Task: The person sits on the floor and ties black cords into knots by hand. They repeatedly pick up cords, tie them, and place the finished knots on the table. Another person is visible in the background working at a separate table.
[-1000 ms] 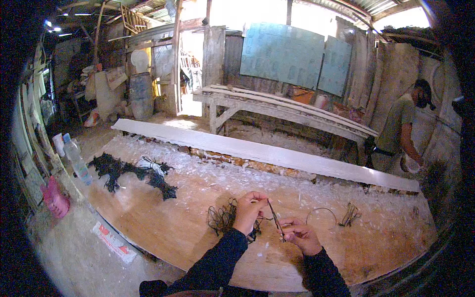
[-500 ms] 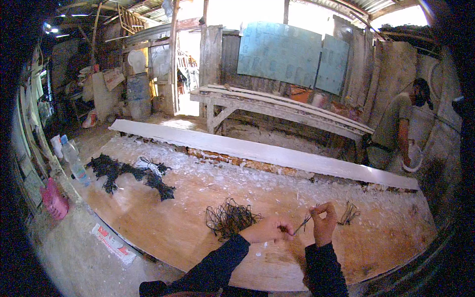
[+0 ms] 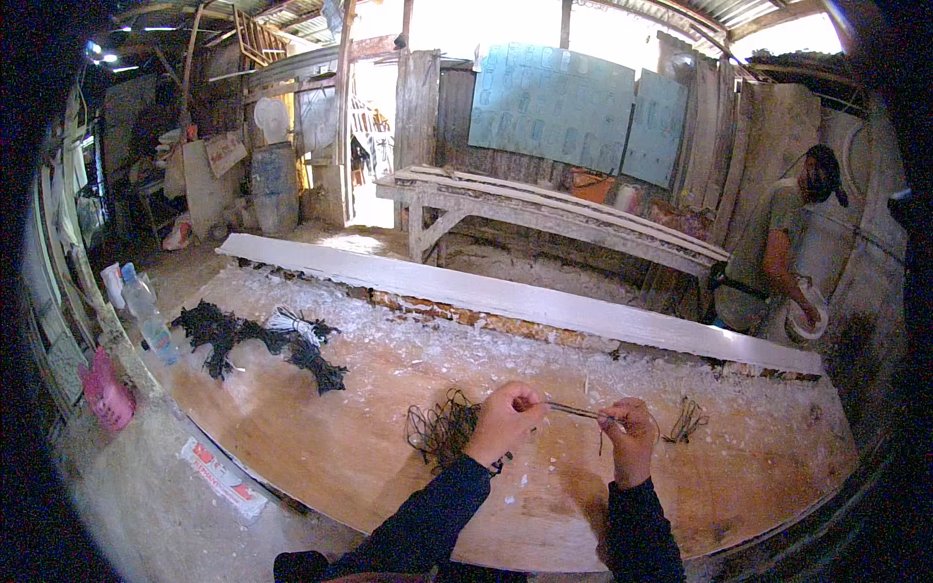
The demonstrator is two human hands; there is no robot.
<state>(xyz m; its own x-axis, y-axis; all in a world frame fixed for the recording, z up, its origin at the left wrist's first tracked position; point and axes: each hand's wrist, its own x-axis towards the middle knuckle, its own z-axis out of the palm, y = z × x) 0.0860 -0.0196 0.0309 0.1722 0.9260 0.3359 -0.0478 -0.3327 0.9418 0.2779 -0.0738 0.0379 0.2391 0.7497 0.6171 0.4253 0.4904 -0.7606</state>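
Note:
Between my two hands a thin dark cord (image 3: 571, 410) is stretched nearly level above the plywood table (image 3: 321, 457). My left hand (image 3: 507, 423) is closed on its left end, fingers pinched together. The right end is pinched by my right hand (image 3: 630, 432), and a short loose strand hangs below those fingers. A tangled pile of dark cord loops (image 3: 439, 428) lies beside my left wrist, partly hidden by it. Just right of my right hand rests a smaller bunch of dark cord (image 3: 686, 422).
A black knotted bundle of cords (image 3: 228, 335) lies at the table's left, with a plastic bottle (image 3: 146, 311) near it. A long white board (image 3: 505, 303) runs along the far edge. Behind stands a wooden bench (image 3: 554, 214); at right, a person (image 3: 773, 243) holds a white round container.
My left hand has risen and moved left, and the cord is now drawn taut between both hands. My right hand has lowered slightly. The person at right has shifted the white container a little.

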